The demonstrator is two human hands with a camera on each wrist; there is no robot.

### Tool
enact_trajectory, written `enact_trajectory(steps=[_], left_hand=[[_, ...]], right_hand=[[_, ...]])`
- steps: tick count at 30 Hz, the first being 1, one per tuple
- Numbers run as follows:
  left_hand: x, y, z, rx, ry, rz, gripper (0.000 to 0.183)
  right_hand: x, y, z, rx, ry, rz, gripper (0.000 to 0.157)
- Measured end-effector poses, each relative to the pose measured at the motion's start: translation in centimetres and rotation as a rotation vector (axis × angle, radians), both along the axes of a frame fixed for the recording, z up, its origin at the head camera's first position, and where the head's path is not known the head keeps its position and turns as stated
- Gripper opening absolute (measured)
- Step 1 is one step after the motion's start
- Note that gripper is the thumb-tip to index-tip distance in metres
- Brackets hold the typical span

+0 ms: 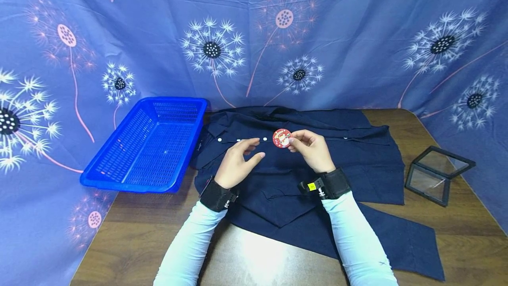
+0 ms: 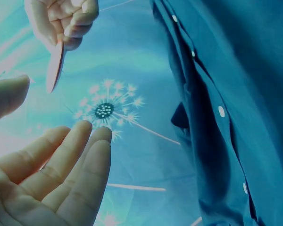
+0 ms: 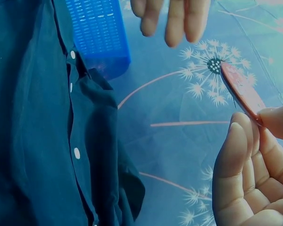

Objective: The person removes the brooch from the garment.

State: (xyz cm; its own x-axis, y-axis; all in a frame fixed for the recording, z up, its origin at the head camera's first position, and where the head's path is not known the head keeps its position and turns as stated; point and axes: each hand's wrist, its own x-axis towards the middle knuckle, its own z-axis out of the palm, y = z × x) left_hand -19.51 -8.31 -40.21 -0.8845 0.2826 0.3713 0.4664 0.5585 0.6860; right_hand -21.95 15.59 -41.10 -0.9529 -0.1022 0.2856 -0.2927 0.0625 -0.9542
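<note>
Between thumb and fingers, my right hand [image 1: 311, 148] pinches a round red badge [image 1: 281, 138] with a white cartoon figure on its face. Seen from the right wrist, the badge [image 3: 240, 89] is nearly edge-on, clasped at its lower end. My left hand [image 1: 240, 160] is empty, its fingers loosely extended and the thumb apart, a short way left of the badge. Both hands are over a dark navy shirt [image 1: 369, 167], which lies spread out with its row of white buttons running sideways. One white button [image 1: 265, 139] shows between the hands.
A blue plastic basket [image 1: 184, 153] stands at the left, against the shirt's edge. On the right lies an opened black frame case [image 1: 430, 189] with clear panels. The wooden table [image 1: 131, 228] backs onto a blue curtain [image 1: 349, 56] printed with dandelions.
</note>
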Motion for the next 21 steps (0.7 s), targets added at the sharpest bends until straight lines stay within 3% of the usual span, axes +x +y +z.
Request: enact_trajectory(steps=[10,21], left_hand=[[-0.45,0.9,-0.06,0.058,-0.016,0.012,0.039],[-0.63,0.81,-0.37,0.12,-0.074,0.039,0.024]], right_hand=[[0.41,-0.51,0.4,0.068,0.024,0.001,0.021],[0.81,-0.63,0.6,0.129,0.115,-0.004,0.016]])
